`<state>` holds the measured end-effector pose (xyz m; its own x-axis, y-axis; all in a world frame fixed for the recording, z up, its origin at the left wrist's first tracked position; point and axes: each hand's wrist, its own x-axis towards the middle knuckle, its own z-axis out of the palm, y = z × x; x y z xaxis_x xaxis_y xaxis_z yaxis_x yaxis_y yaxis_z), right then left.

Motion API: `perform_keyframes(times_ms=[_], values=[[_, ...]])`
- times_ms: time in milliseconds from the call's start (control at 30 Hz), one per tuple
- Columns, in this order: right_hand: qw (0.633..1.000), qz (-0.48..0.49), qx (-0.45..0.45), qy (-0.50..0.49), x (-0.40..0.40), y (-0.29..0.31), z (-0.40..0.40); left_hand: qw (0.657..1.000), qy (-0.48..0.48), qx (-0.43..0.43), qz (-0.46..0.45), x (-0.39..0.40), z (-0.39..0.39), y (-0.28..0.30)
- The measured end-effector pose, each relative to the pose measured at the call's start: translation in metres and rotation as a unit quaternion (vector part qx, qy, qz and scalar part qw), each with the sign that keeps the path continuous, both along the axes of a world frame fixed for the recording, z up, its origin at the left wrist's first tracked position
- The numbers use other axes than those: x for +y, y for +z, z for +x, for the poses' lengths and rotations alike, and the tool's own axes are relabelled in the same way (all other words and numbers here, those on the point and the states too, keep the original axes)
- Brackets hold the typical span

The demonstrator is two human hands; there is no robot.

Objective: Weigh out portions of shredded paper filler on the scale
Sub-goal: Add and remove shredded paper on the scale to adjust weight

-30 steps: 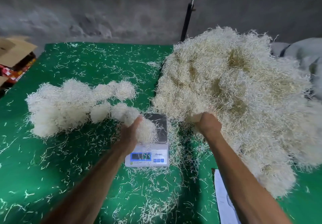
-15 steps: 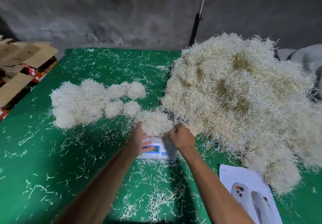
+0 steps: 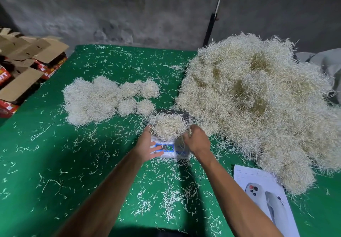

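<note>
- A small white digital scale (image 3: 181,151) sits on a green cloth-covered table (image 3: 55,163). A loose clump of pale shredded paper filler (image 3: 168,126) rests on its platform.
- The person's left hand (image 3: 147,149) lies open along the scale's left edge, fingers spread and touching the clump's side, thumb across the front panel. It grips nothing.
- The right hand (image 3: 198,140) curls loosely against the clump's right side. Whether it pinches any strands cannot be told.
- Risk: any hand pressure on the clump or platform would likely skew the reading.
- Risk: strands draped over the blue display (image 3: 165,147) partly hide the digits, so a misread seems possible.
- Risk: the large tangled heap of the same shredded paper (image 3: 258,103) presses close on the right. Stray strands touching the platform could add weight.
- Risk: finished rounded bundles of filler (image 3: 103,98) lie near on the left. Overhanging shreds may snag and drag when the portion is lifted across.
</note>
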<state>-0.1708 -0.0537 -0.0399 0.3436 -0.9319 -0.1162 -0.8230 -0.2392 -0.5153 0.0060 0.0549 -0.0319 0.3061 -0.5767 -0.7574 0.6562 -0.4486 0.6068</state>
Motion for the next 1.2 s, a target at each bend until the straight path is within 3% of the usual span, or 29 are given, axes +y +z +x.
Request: perform_keyframes(times_ms=[133,300,433,633,767,867,967,1100,1200], values=[[1.000,-0.015,-0.012,0.001,-0.003,0.002,0.005,1.000,0.009,0.010,0.006,-0.004,0.003,-0.001],[0.983,-0.175,0.035,0.034,-0.017,0.007,0.023,0.997,0.021,0.065,0.030,-0.016,0.013,-0.005],[0.975,-0.199,0.027,0.094,-0.037,0.008,0.049,0.993,0.041,0.107,0.034,-0.034,0.027,-0.009],[0.979,-0.139,-0.008,0.151,-0.046,-0.001,0.083,0.996,0.037,0.061,0.048,-0.057,0.035,-0.011],[0.977,0.009,-0.012,0.213,-0.040,-0.004,0.099,0.999,-0.020,-0.039,0.027,-0.074,0.027,-0.005],[0.979,0.112,-0.159,0.058,-0.046,-0.005,0.106,0.992,0.046,-0.113,-0.012,-0.083,0.021,-0.003],[0.924,0.202,-0.319,-0.058,-0.057,0.009,0.107,0.982,0.051,-0.178,-0.045,-0.085,0.017,0.001],[0.896,0.225,-0.379,-0.055,-0.060,0.018,0.106,0.993,0.001,-0.094,-0.071,-0.094,0.007,0.018],[0.892,0.240,-0.381,-0.032,-0.063,0.022,0.087,0.990,0.009,-0.119,-0.075,-0.101,0.005,0.025]])
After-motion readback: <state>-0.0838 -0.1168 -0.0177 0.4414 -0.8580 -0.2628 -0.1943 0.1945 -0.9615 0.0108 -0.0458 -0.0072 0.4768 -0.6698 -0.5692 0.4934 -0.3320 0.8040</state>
